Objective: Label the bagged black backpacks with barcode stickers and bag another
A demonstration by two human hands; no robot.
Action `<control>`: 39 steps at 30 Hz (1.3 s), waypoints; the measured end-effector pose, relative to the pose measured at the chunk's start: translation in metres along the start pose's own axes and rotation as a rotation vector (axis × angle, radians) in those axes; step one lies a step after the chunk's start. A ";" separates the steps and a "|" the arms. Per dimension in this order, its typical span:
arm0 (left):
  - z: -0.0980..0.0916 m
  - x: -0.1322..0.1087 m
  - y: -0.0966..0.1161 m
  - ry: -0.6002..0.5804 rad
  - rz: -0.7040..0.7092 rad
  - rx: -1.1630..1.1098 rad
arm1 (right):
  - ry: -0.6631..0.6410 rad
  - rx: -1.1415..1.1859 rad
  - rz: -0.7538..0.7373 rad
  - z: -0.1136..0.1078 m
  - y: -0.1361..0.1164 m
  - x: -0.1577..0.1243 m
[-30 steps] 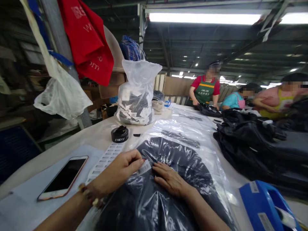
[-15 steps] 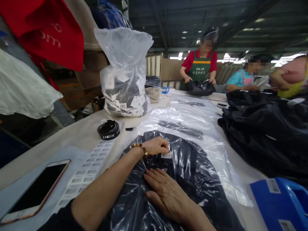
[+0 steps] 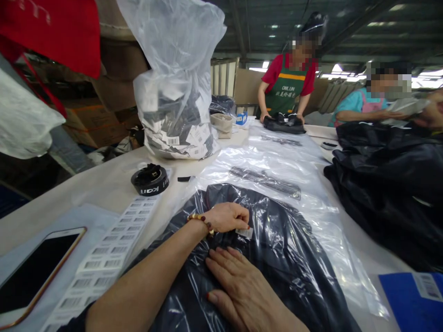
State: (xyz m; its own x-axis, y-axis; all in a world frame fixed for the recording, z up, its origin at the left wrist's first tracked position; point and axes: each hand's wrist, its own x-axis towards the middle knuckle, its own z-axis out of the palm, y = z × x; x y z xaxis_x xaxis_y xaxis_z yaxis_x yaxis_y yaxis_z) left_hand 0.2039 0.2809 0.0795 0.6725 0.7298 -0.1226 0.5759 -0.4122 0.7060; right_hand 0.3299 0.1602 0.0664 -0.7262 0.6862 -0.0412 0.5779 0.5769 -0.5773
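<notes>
A dark garment sealed in a clear plastic bag (image 3: 284, 263) lies in front of me on the white table (image 3: 104, 184). My left hand (image 3: 226, 216), a bead bracelet on its wrist, reaches across the bag with its fingers curled down on a small white barcode sticker (image 3: 245, 233). The sticker sits on the plastic at my fingertips. Just below it, my right hand (image 3: 238, 288) lies flat on the bag with the fingers stretched out, holding nothing.
A sheet of barcode labels (image 3: 107, 249) and a phone (image 3: 31, 272) lie at the left. Behind them are a black roll (image 3: 150, 180) and a large clear sack of tags (image 3: 176, 92). Dark garments (image 3: 391, 184) pile up at the right. Co-workers stand at the far end.
My left hand carried the sticker from the near part of the bag to the right and set it down on the plastic. My right hand slid nearer to me and stayed flat.
</notes>
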 end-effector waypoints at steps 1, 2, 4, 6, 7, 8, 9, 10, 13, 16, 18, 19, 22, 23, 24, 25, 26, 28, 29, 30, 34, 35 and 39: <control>0.001 0.000 0.000 0.007 -0.003 0.012 | 0.001 -0.002 -0.001 0.000 0.000 0.000; 0.001 0.000 0.000 0.014 -0.006 0.023 | -0.001 -0.004 0.002 0.000 0.000 0.000; 0.002 0.000 0.000 0.024 -0.009 0.043 | -0.009 -0.010 0.011 0.000 0.000 0.001; 0.003 0.000 0.000 0.032 -0.010 0.061 | -0.012 -0.016 0.017 0.000 -0.001 0.001; 0.003 0.000 0.000 0.036 -0.011 0.069 | -0.014 -0.017 0.019 -0.001 -0.002 0.002; 0.004 0.000 0.000 0.040 -0.013 0.076 | -0.017 -0.016 0.022 -0.002 -0.003 0.002; 0.004 0.000 0.000 0.045 -0.015 0.082 | -0.020 -0.014 0.028 -0.002 -0.004 0.002; 0.005 0.000 0.001 0.049 -0.018 0.088 | -0.030 -0.011 0.037 -0.003 -0.004 0.003; 0.005 -0.001 0.001 0.056 -0.031 0.104 | -0.077 -0.005 0.068 -0.005 -0.006 0.003; 0.006 -0.001 0.002 0.058 -0.037 0.122 | -0.100 -0.002 0.079 -0.005 -0.006 0.002; 0.006 -0.001 0.003 0.059 -0.037 0.135 | -0.091 -0.004 0.072 -0.006 -0.006 0.002; 0.006 -0.002 0.004 0.060 -0.037 0.143 | -0.083 -0.005 0.068 -0.006 -0.006 0.001; 0.007 -0.001 0.005 0.060 -0.042 0.172 | -0.066 -0.008 0.063 -0.005 -0.007 0.001; 0.007 -0.001 0.006 0.060 -0.043 0.183 | -0.064 -0.008 0.063 -0.005 -0.007 0.001; 0.007 -0.001 0.006 0.060 -0.044 0.196 | -0.062 -0.007 0.065 -0.005 -0.007 0.001; 0.008 -0.001 0.007 0.062 -0.046 0.209 | -0.062 -0.005 0.066 -0.005 -0.006 0.002; 0.008 -0.002 0.007 0.065 -0.048 0.224 | -0.061 -0.001 0.065 -0.005 -0.006 0.002; 0.009 -0.002 0.007 0.074 -0.050 0.256 | -0.059 0.011 0.060 -0.004 -0.005 0.002; 0.010 -0.002 0.008 0.079 -0.049 0.272 | -0.055 0.018 0.055 -0.004 -0.005 0.002; 0.011 -0.002 0.008 0.085 -0.046 0.289 | -0.050 0.024 0.050 -0.004 -0.004 0.001; 0.014 -0.005 0.008 0.110 -0.016 0.346 | -0.033 0.030 0.041 -0.005 -0.004 0.000; 0.015 -0.005 0.008 0.117 -0.010 0.355 | -0.031 0.030 0.041 -0.005 -0.004 0.000; 0.019 -0.007 0.008 0.148 0.000 0.358 | -0.009 0.039 0.019 -0.005 -0.005 0.001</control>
State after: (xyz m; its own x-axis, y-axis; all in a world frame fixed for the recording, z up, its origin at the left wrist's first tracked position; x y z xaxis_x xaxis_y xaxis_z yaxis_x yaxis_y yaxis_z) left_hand 0.2124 0.2620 0.0734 0.6135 0.7897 -0.0022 0.7192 -0.5575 0.4147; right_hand 0.3277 0.1604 0.0735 -0.7187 0.6927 -0.0597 0.5766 0.5459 -0.6079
